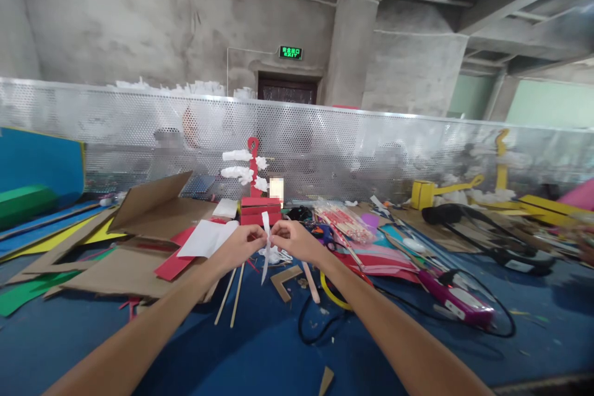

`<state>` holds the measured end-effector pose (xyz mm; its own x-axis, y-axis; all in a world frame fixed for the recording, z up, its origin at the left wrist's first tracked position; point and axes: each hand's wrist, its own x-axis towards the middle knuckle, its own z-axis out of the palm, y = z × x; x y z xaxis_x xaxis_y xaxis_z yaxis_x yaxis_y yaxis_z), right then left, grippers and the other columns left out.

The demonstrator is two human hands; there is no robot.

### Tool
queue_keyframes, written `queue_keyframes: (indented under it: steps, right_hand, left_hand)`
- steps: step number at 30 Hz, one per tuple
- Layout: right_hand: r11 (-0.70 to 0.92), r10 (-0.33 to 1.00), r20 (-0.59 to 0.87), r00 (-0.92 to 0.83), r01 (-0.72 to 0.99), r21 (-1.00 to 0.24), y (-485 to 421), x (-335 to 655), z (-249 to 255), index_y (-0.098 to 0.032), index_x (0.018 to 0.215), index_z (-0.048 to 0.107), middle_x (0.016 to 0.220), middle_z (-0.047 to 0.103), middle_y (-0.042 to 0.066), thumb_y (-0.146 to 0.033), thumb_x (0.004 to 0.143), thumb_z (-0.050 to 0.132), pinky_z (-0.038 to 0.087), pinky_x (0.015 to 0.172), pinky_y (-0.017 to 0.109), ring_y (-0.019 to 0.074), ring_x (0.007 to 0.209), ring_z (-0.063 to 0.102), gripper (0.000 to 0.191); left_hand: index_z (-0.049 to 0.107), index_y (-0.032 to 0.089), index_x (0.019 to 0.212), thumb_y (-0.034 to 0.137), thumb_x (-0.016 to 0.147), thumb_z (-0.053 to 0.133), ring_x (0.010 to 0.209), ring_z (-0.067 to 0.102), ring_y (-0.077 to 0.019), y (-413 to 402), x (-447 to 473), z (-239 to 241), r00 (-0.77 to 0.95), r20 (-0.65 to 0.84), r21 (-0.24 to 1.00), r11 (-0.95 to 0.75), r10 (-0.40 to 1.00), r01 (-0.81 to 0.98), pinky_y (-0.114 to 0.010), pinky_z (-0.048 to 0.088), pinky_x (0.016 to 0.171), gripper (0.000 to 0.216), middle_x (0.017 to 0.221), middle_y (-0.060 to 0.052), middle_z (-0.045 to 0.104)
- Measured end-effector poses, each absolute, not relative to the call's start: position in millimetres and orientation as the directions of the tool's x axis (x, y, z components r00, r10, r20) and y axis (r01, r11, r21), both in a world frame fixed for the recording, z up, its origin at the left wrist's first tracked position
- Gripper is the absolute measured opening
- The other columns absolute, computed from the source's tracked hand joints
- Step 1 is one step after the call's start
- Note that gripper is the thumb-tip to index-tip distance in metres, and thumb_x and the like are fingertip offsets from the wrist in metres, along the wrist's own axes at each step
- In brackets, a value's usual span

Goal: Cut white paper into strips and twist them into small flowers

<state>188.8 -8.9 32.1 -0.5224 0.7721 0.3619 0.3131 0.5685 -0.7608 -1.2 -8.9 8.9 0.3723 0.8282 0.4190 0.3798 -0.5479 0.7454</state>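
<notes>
A narrow white paper strip stands nearly upright between my hands, above the blue table. My left hand pinches it from the left, thumb and fingertips together. From the other side my right hand also closes its fingertips on the strip. Just behind them is a red box, with a red upright piece rising from it and white tufts on both sides. Crumpled white scraps lie beneath my hands.
Left are cardboard pieces and a folded white sheet. Two wooden sticks and a cardboard corner piece lie in front. Right are a bag of red-and-white sticks, a purple device and a black cable. A perforated metal panel stands behind.
</notes>
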Motion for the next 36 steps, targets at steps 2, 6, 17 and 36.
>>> queue_keyframes:
  steps: [2, 6, 17, 36]
  right_hand:
    - [0.577, 0.768, 0.368, -0.524, 0.316, -0.753, -9.3, 189.1, 32.2, -0.015, 0.078, 0.058, 0.071, 0.065, 0.003, -0.026, 0.078, 0.057, 0.045, 0.057, 0.022, 0.0123, 0.059, 0.058, 0.012]
    - [0.593, 0.761, 0.38, -0.526, 0.326, -0.737, -9.0, 189.6, 31.9, -0.014, 0.08, 0.059, 0.071, 0.065, 0.004, -0.032, 0.079, 0.059, 0.045, 0.057, 0.022, 0.0129, 0.061, 0.058, 0.018]
    - [0.588, 0.767, 0.377, -0.519, 0.332, -0.738, -6.0, 189.7, 29.7, -0.014, 0.08, 0.06, 0.074, 0.065, 0.005, -0.031, 0.079, 0.059, 0.047, 0.059, 0.023, 0.0138, 0.064, 0.06, 0.017]
    - [0.507, 0.809, 0.326, -0.489, 0.298, -0.809, -11.1, 188.9, 36.4, -0.014, 0.08, 0.058, 0.063, 0.058, 0.001, -0.031, 0.079, 0.059, 0.036, 0.042, 0.016, 0.0083, 0.051, 0.05, 0.017]
  left_hand:
    - [0.063, 0.013, 0.078, 0.033, 0.078, 0.053, 0.057, 0.048, -0.0124, -9.1, -0.7, 9.1, 0.374, 0.415, 0.752, -0.544, 0.829, 0.371, -0.022, 0.035, 0.055, 0.022, 0.065, 0.0, 0.058]
    - [0.063, 0.013, 0.077, 0.038, 0.078, 0.055, 0.059, 0.049, -0.0126, -12.1, 0.6, 11.3, 0.375, 0.421, 0.753, -0.549, 0.826, 0.362, -0.022, 0.036, 0.055, 0.026, 0.066, 0.0, 0.058]
    - [0.063, 0.014, 0.076, 0.038, 0.08, 0.052, 0.058, 0.051, -0.0134, -10.0, -0.8, 9.1, 0.366, 0.43, 0.743, -0.554, 0.825, 0.375, -0.023, 0.038, 0.056, 0.027, 0.065, -0.001, 0.059]
    - [0.063, 0.013, 0.077, 0.037, 0.079, 0.055, 0.061, 0.052, -0.013, -10.6, -1.2, 12.4, 0.349, 0.429, 0.795, -0.531, 0.833, 0.292, -0.023, 0.039, 0.059, 0.025, 0.068, -0.002, 0.061]
